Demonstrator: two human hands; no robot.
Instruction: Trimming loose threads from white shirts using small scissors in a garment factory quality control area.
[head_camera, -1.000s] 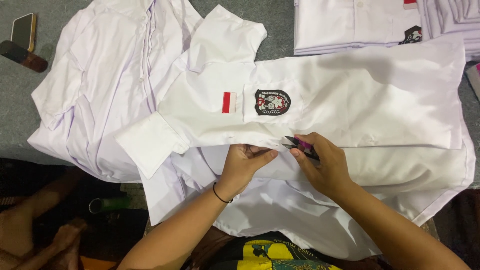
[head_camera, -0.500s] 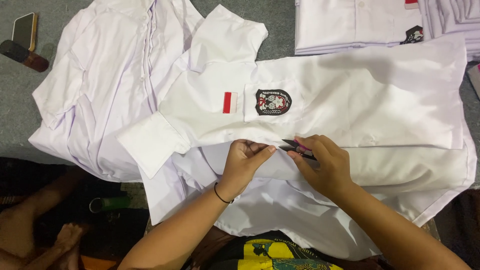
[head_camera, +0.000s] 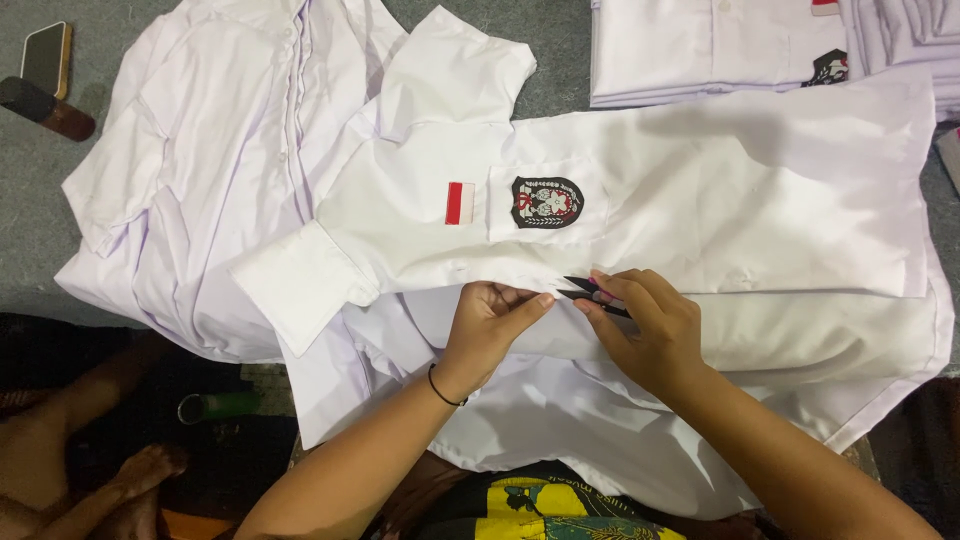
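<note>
A white short-sleeved shirt lies flat across the grey table, with a red and white patch and a dark crest badge on its chest pocket. My left hand pinches the shirt's front edge just below the pocket. My right hand holds small dark thread snips, their tips pointing left at the pinched edge. The two hands are almost touching.
Another white shirt lies crumpled at the left. Folded white shirts are stacked at the back right. A phone and a dark brown object sit at the far left. Someone's bare legs show lower left.
The snips' tips have moved a little left toward my left fingers. My left hand keeps its pinch on the shirt edge.
</note>
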